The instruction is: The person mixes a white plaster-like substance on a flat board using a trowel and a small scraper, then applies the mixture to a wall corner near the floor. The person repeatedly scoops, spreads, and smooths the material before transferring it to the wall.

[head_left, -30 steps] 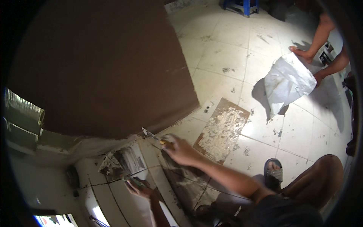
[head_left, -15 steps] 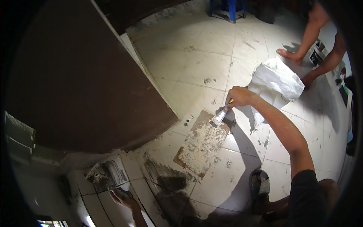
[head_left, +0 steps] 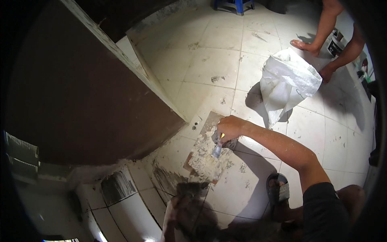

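My right hand [head_left: 229,127] is closed on a yellow-handled putty knife [head_left: 217,149], its blade down in pale, lumpy paste on a flat board [head_left: 195,166] on the tiled floor. My left hand [head_left: 180,207] is low in the shadow at the bottom, left of my right forearm, beside a dark shape at the board's lower end; its fingers and what they hold are too dark and blurred to tell. A white sack [head_left: 288,80] stands just beyond my right hand.
Another person's bare legs [head_left: 328,24] and feet are beside the sack, with a black container [head_left: 335,46] behind. A blue stool [head_left: 240,7] is at the top. A dark brown panel [head_left: 92,101] fills the left, above a tiled step [head_left: 131,218] with smeared grout.
My right hand has swung from the left panel's edge out to the board, then down into the paste. My left hand has moved rightward from the tiled step toward the board's lower end.
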`<state>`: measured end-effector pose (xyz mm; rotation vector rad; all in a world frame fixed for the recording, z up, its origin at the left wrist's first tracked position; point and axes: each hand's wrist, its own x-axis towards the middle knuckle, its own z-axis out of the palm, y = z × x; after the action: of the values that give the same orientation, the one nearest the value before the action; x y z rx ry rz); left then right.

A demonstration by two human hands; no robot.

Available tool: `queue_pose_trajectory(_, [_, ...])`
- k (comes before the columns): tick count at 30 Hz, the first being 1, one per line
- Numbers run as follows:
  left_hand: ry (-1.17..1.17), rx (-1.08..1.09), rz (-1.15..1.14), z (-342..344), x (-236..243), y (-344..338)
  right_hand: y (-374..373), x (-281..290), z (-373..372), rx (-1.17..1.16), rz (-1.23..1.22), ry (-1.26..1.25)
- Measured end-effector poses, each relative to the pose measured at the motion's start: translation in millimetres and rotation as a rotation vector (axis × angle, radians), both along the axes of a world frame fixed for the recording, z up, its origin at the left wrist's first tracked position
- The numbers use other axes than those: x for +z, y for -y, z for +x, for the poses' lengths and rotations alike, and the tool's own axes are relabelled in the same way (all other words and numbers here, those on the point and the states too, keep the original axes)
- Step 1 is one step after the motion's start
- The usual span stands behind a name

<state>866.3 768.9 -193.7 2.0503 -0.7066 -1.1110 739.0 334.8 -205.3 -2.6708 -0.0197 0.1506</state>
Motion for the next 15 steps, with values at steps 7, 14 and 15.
queue_pose_trajectory(7, [-0.034, -0.142, 0.061, 23.4, -19.9, 35.0, -15.5, -14.4, 0.8, -0.091, -0.021, 0.033])
queue_pose_trajectory(14, [0.313, -0.384, -0.384, 41.8, -104.2, 36.4, -53.7, 18.3, -1.7, -0.137, -0.199, 0.060])
queue_pose_trajectory(15, [0.123, -0.290, -0.073, 44.9, -105.6, 29.7, -60.9, 24.5, -2.3, -0.152, -0.254, 0.029])
